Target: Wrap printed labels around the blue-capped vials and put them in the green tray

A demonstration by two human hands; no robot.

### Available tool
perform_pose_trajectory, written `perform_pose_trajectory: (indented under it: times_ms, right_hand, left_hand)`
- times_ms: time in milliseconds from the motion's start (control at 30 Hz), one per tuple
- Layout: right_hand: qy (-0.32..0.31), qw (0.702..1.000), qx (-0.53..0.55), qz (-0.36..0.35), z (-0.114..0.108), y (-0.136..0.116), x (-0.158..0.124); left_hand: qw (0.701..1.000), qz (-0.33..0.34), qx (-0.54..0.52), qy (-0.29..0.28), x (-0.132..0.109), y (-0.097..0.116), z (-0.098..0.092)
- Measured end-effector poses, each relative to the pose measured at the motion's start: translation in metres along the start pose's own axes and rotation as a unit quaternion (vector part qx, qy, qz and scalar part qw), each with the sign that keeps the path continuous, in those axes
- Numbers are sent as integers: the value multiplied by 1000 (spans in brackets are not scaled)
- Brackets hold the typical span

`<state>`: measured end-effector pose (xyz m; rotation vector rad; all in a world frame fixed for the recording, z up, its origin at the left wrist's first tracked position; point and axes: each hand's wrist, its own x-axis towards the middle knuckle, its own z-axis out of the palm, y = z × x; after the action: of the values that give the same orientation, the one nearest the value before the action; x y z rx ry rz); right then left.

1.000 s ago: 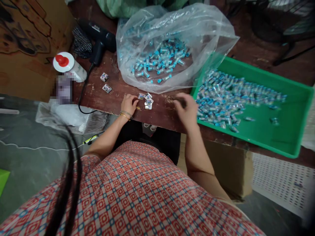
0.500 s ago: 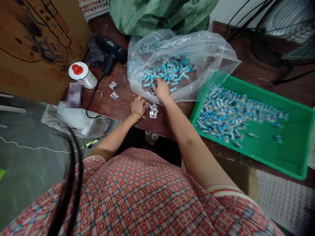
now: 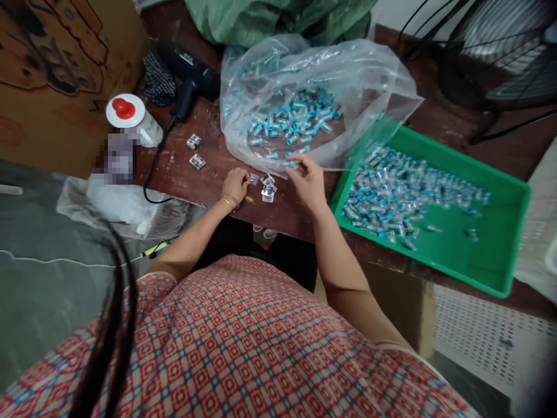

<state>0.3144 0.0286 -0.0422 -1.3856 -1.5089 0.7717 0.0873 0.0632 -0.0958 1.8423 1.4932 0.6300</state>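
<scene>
My right hand [image 3: 308, 181] pinches a small clear tube with a blue end [image 3: 288, 164] between thumb and fingertips, at the near edge of the plastic bag [image 3: 383, 75]. Many similar blue-ended tubes [image 3: 300, 113] lie loose in the bag's mouth. At the table's near edge, my left hand [image 3: 235, 184] has its fingers closed on a small printed label [image 3: 253, 179]. Just right of it lies a loose pile of small printed labels [image 3: 268, 193]. Two more small label stacks [image 3: 197, 161] sit farther left.
A green tray [image 3: 487, 278] at right holds many tubes. A black hair dryer [image 3: 189, 87], its cord and a white lidded mug [image 3: 150, 130] stand at left beside a cardboard box [image 3: 52, 116]. A fan [image 3: 500, 64] and a green sack [image 3: 282, 20] are behind.
My right hand has drawn back from the tubes in the bag toward me, with one tube in its fingertips. The left hand stays by the labels, its fingertips now showing a label.
</scene>
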Motion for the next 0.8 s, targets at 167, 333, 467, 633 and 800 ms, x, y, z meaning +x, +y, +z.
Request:
perform_pose_trajectory:
  times_ms: [167, 333, 467, 633, 800]
  right_hand:
    - [-35, 999, -10, 3, 27, -1, -40]
    - [-35, 999, 8, 6, 59, -3, -43]
    - [-14, 1000, 7, 6, 57, -8, -43]
    - [2, 999, 25, 23, 33, -5, -50]
    - [-11, 989, 131, 65, 4, -6, -49]
  left_hand:
    - [965, -71, -254, 12, -27, 9, -9]
    - [948, -51, -313, -9, -47, 36, -13]
    - [949, -77, -304, -29, -48, 42, -18]
    - [958, -87, -267, -47, -47, 37, -19]
    - [957, -90, -270, -47, -47, 38, -20]
